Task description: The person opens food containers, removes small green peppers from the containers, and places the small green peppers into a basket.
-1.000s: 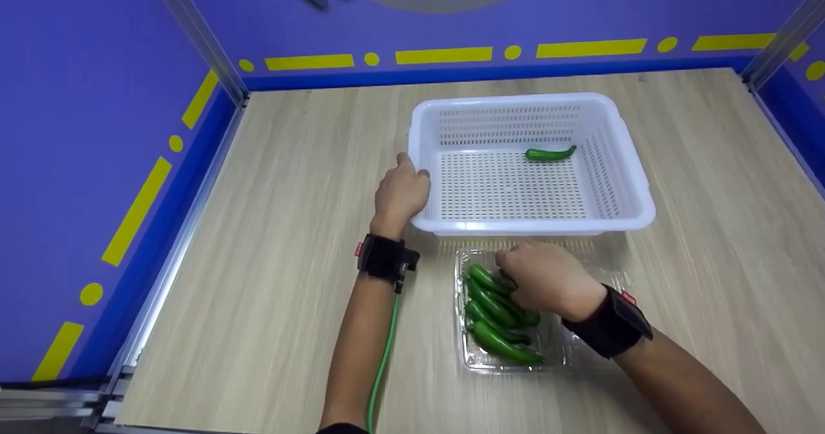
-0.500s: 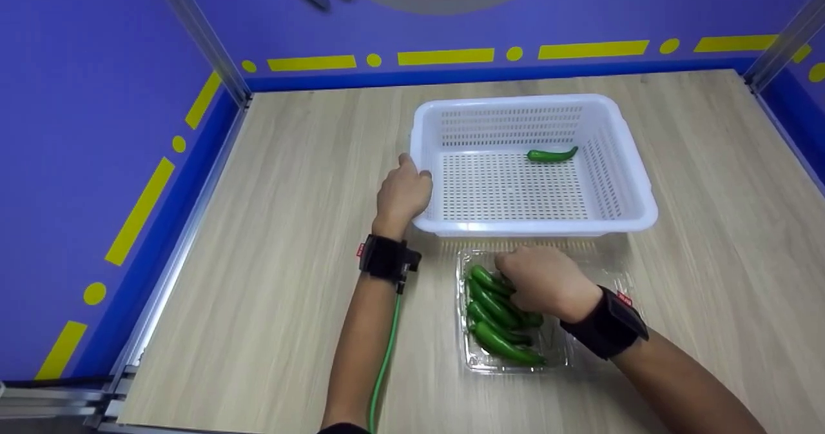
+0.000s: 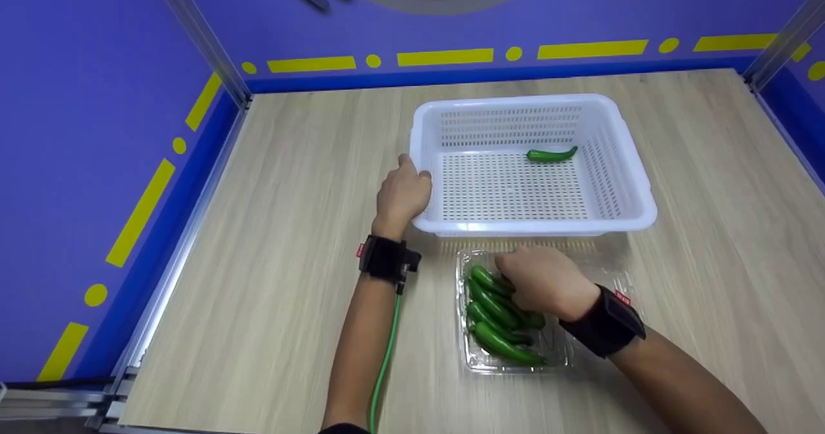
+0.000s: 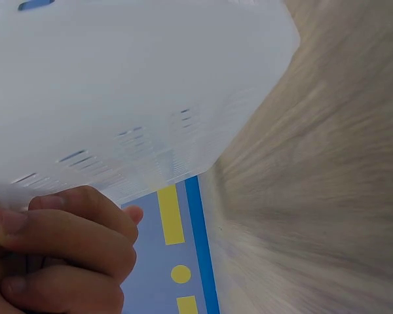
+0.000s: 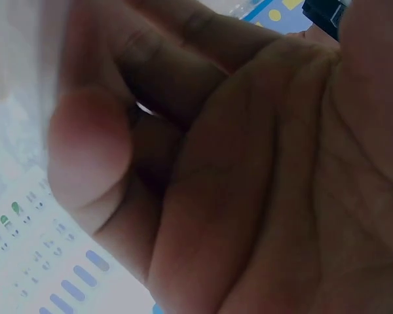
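In the head view my left hand (image 3: 403,192) grips the left rim of a white plastic basket (image 3: 525,227). The left wrist view shows that hand's curled fingers (image 4: 78,239) at the edge of the basket wall (image 4: 137,72). One green chili pepper (image 3: 552,155) lies inside, toward the back right. In front of the basket, several more green peppers (image 3: 506,344) lie side by side in a clear plastic container (image 3: 477,366). My right hand (image 3: 544,279) is over them, its fingers bent down at the farthest peppers. What its fingertips hold is hidden, so I cannot tell.
The container's clear lid (image 3: 609,273) lies folded out to the right, partly under the right wrist. A green cable (image 3: 387,350) runs along the left forearm. Blue-purple walls (image 3: 580,15) stand behind and at the sides of the wooden table (image 3: 290,227).
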Action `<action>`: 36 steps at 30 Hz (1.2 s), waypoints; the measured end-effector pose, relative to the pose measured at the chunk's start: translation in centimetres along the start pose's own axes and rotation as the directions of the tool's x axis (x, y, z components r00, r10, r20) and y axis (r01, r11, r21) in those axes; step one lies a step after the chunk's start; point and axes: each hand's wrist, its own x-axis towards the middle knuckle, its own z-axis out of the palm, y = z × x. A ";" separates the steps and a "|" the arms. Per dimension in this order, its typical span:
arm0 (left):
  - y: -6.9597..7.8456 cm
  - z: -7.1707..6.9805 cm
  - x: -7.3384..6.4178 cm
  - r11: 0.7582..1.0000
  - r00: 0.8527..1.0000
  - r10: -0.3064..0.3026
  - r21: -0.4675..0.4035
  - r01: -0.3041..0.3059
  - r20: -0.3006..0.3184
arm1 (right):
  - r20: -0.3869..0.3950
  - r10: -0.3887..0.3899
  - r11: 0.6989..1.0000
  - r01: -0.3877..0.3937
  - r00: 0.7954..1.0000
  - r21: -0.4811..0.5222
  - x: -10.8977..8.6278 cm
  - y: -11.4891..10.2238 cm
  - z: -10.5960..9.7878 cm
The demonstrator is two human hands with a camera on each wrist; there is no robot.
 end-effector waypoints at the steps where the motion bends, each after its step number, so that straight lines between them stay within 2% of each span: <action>1: 0.0 0.0 0.0 1.000 1.000 -0.002 -0.001 0.002 0.002 | 0.002 0.002 1.000 -0.002 1.000 0.004 0.0 0.0 0.0; 12: -0.1 0.0 0.0 1.000 1.000 -0.002 -0.005 0.002 0.005 | 0.021 0.005 1.000 -0.005 1.000 0.018 0.1 -0.1 0.0; 23: 0.0 -0.2 -0.1 1.000 1.000 -0.001 0.002 0.001 0.015 | -0.048 -0.055 0.998 0.055 0.997 0.014 0.2 -0.2 0.0; 36: 0.0 -0.1 0.1 1.000 1.000 -0.011 0.019 0.011 0.006 | -0.041 -0.110 0.989 0.113 0.993 0.100 -0.1 0.0 -0.6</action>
